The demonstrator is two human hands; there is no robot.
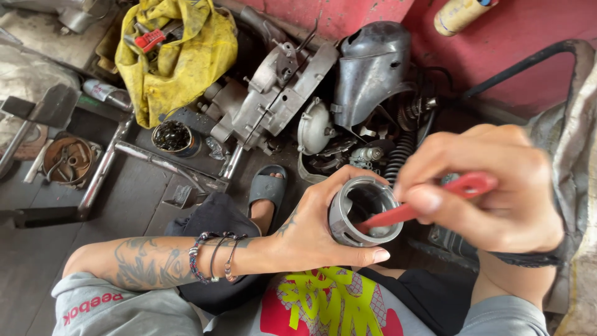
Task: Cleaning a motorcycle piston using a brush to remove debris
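Note:
My left hand [314, 227] grips a grey metal cylinder [348, 218], a short hollow sleeve, with its open end facing up at me. My right hand [491, 186] holds a red-handled tool [429, 202] whose tip reaches down inside the cylinder's bore. Both hands are close together above my lap. Beaded bracelets sit on my left wrist, and the forearm is tattooed.
A dismantled engine case [273, 99] and a grey metal cover [373, 68] lie on the floor ahead. A yellow rag [180, 56] with tools lies at upper left, beside a small dark bowl [172, 137]. A metal stand [99, 174] is at left. My sandalled foot [267, 190] rests near the engine.

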